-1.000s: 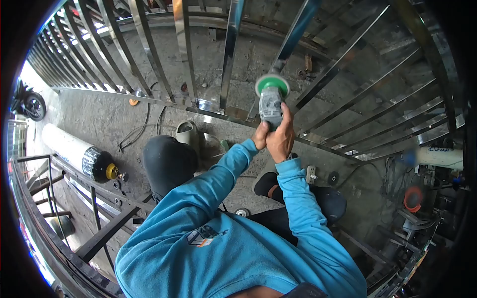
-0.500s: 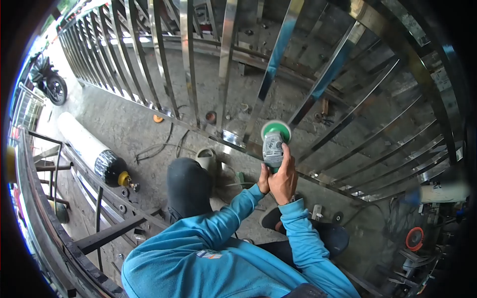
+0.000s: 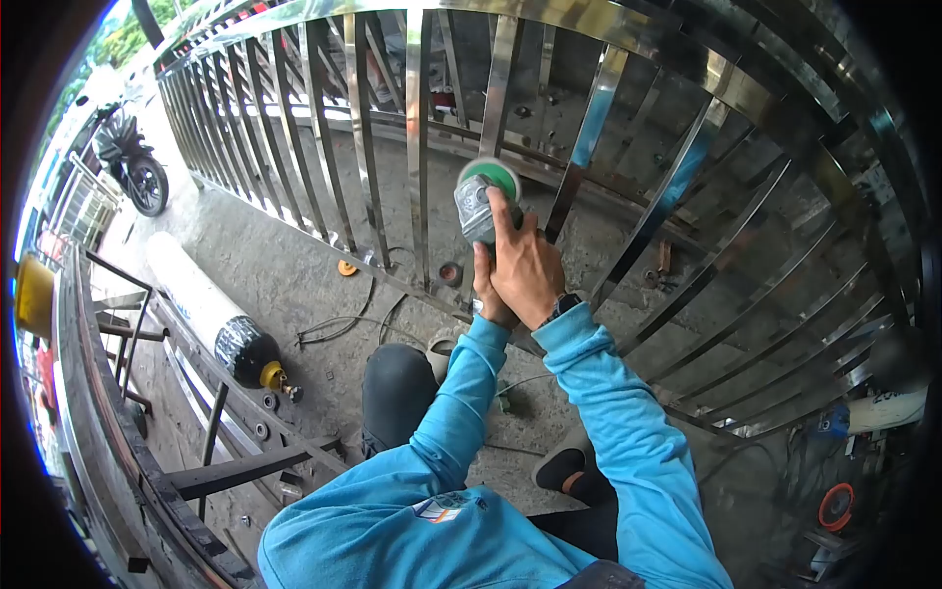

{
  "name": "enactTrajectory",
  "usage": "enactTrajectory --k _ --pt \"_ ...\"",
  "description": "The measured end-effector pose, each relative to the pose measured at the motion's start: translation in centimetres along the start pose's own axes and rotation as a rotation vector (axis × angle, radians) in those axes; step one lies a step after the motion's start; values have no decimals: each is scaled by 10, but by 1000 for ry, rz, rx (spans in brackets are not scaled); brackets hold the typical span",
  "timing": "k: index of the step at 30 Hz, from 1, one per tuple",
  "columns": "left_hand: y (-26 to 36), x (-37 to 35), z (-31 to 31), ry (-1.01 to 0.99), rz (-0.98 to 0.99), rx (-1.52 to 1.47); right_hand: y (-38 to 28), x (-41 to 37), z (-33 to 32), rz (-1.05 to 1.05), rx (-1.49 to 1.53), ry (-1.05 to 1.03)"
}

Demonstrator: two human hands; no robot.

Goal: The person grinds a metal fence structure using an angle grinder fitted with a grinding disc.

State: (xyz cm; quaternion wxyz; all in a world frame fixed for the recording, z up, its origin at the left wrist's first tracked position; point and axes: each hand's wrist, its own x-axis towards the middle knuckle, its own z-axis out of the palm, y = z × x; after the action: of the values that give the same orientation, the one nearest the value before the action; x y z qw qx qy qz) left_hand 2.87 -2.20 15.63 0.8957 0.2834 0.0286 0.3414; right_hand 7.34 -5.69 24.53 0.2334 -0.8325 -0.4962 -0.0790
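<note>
Both my hands are wrapped around a grey angle grinder [image 3: 474, 209], held out in front of me. My right hand [image 3: 531, 273] grips its body from the right, the index finger stretched along the top of the head. Partly covered by it, my left hand [image 3: 489, 290] closes round the lower end, thumb up along the side. The grinder's round green disc [image 3: 498, 177] has a pale rim and overlaps the lower part of a shiny upright bar [image 3: 500, 93]. That bar belongs to a long polished metal railing [image 3: 417, 147] curving around me.
A white gas cylinder [image 3: 201, 294] with a yellow valve collar lies on the concrete floor to the left. Dark metal framing [image 3: 231, 473] stands beside it. Cables [image 3: 339, 322] trail below the railing. A motorcycle [image 3: 132, 162] is parked at the far left. An orange ring [image 3: 837, 507] lies at the right.
My hands have carried the grinder up and left, from near the railing's bottom rail to higher on another bar. The view has tilted upward, showing the top rail.
</note>
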Motion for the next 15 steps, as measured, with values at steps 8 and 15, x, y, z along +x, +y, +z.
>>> enactTrajectory --k 8,15 --pt "28 29 35 -6 3 45 -6 26 -25 -12 7 146" --pt "62 59 68 -87 48 97 -17 62 -53 -40 2 230"
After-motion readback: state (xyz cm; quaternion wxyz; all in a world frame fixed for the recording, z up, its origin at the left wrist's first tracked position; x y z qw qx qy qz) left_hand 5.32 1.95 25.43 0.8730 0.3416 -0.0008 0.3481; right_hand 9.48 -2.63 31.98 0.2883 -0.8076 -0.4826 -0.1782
